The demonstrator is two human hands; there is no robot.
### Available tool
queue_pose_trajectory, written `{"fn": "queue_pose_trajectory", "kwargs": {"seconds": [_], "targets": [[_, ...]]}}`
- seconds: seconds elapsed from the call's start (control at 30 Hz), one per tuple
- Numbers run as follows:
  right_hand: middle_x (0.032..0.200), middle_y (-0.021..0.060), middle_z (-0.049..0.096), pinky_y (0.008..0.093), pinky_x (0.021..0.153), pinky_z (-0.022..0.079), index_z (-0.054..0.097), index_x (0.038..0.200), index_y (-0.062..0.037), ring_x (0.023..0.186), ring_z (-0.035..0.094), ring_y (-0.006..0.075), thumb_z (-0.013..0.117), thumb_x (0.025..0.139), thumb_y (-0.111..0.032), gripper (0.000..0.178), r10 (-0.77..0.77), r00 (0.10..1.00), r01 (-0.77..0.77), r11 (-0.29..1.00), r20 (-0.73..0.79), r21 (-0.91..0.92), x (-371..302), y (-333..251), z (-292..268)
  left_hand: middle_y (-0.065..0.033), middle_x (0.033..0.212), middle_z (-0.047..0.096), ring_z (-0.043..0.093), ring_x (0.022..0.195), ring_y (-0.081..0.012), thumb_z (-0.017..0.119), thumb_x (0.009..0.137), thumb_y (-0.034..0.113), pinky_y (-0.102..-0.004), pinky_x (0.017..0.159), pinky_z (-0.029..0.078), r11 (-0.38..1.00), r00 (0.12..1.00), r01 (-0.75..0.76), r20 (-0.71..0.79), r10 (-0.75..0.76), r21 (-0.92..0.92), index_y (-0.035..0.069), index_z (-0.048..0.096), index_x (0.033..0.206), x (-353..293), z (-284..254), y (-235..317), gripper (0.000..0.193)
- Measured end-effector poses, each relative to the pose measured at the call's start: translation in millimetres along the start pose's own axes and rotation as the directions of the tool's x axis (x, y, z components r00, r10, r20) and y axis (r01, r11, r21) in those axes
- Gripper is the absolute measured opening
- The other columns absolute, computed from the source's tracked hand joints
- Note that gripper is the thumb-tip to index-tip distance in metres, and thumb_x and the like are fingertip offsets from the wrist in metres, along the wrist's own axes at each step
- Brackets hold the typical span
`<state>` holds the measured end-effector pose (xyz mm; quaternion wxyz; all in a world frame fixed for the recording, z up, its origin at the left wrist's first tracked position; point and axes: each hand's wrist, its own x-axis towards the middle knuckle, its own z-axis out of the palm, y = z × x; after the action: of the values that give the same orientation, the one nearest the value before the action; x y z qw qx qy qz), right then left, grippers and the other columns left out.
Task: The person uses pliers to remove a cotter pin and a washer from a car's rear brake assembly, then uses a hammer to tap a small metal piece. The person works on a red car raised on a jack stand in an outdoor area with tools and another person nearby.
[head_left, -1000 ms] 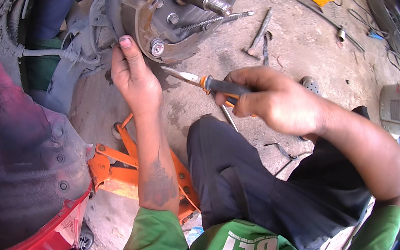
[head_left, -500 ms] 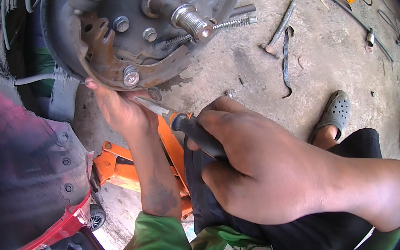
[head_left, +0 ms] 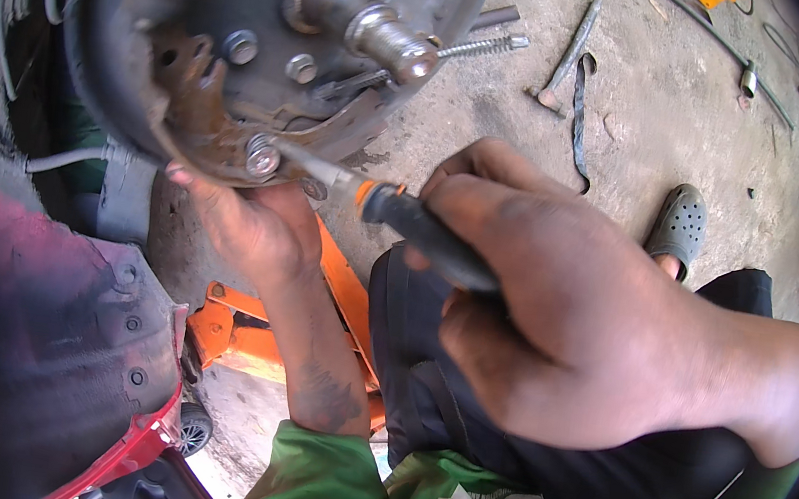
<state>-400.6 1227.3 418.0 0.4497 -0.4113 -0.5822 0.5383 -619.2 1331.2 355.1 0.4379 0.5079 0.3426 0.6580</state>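
Note:
A drum brake's backing plate [head_left: 105,74] stands at the upper left, with a rusty brake shoe [head_left: 198,107] along its lower part. Low on the shoe sits a round spring retainer [head_left: 262,157]. My left hand [head_left: 256,231] grips the plate's lower rim from below; the thumb shows, while the other fingers are mostly hidden behind the plate. My right hand [head_left: 554,300] is closed around the black handle of a screwdriver [head_left: 431,242] with an orange ring. Its metal tip points left, at or close to the retainer; contact is hard to tell.
A threaded spindle [head_left: 387,38] sticks out of the plate's middle. Below stands an orange jack [head_left: 252,336]. On the concrete floor lie a hammer [head_left: 568,60], a black strip [head_left: 579,132] and a long bar [head_left: 728,51]. Car bodywork [head_left: 19,300] fills the left.
The screwdriver tip has risen from below the plate's rim to beside the spring retainer. My right hand has shifted slightly right. My left hand stays at the rim.

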Motion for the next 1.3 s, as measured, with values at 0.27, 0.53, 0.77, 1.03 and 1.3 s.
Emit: {"fn": "queue_pose_trajectory", "kwargs": {"seconds": [0.27, 0.53, 0.77, 1.03, 1.3], "targets": [[0.073, 0.0117, 0.061, 0.0339, 0.058, 0.046, 0.056, 0.099, 0.0039, 0.063, 0.06, 0.0224, 0.057, 0.082, -0.003, 0.018, 0.072, 0.995, -0.046, 0.944, 0.07, -0.326, 2.8, -55.6, -1.6, -0.0058, 0.111, 0.06, 0.056, 0.102, -0.0139, 0.051, 0.102, 0.044, -0.0326, 0.094, 0.044, 0.999, 0.998, 0.021, 0.061, -0.018, -0.035, 0.002, 0.053, 0.112, 0.9, -2.4, 4.5, 0.044], [0.083, 0.0167, 0.068, 0.0418, 0.067, 0.052, 0.065, 0.094, 0.0033, 0.075, 0.066, 0.0369, 0.073, 0.081, -0.016, 0.025, -0.203, 0.967, 0.244, 0.571, 0.153, -0.784, 31.0, -80.5, 16.3, -0.0079, 0.109, 0.061, 0.057, 0.103, -0.0154, 0.049, 0.104, 0.041, -0.0334, 0.093, 0.045, 0.988, 0.978, -0.057, 0.206, 0.026, 0.144, 0.0, 0.054, 0.109, 9.8, -17.1, -0.3, 0.042], [0.086, 0.0147, 0.065, 0.0427, 0.08, 0.051, 0.066, 0.087, -0.0011, 0.088, 0.063, 0.0325, 0.074, 0.08, -0.019, 0.021, -0.287, 0.907, 0.308, -0.042, 0.307, -0.95, 42.3, -106.2, 43.3, -0.003, 0.101, 0.061, 0.056, 0.094, -0.0092, 0.052, 0.104, 0.034, -0.0261, 0.084, 0.044, 0.994, 0.978, -0.034, 0.207, 0.012, 0.104, 0.002, 0.056, 0.103, 8.0, -16.8, -2.6, 0.032], [0.093, 0.0164, 0.066, 0.0424, 0.08, 0.052, 0.065, 0.094, -0.0005, 0.091, 0.064, 0.0325, 0.072, 0.082, -0.021, 0.024, -0.086, 0.909, 0.385, -0.206, 0.408, -0.9, 65.6, -115.4, 42.5, -0.0041, 0.108, 0.063, 0.056, 0.099, -0.01, 0.055, 0.103, 0.021, -0.0266, 0.087, 0.044, 1.0, 0.979, -0.018, 0.203, 0.021, -0.017, 0.001, 0.057, 0.112, 8.3, -17.4, -5.8, 0.023], [0.1, 0.0182, 0.067, 0.0417, 0.081, 0.053, 0.065, 0.1, 0.0002, 0.095, 0.066, 0.0324, 0.07, 0.084, -0.022, 0.028, 0.019, 0.91, 0.407, -0.234, 0.415, -0.883, 87.9, -133.3, 57.9, -0.0061, 0.122, 0.06, 0.057, 0.109, -0.0141, 0.057, 0.102, 0.021, -0.0315, 0.095, 0.044, 0.999, 0.974, 0.051, 0.22, -0.049, -0.004, 0.002, 0.054, 0.121, 10.8, -23.5, -12.3, 0.028]]}}
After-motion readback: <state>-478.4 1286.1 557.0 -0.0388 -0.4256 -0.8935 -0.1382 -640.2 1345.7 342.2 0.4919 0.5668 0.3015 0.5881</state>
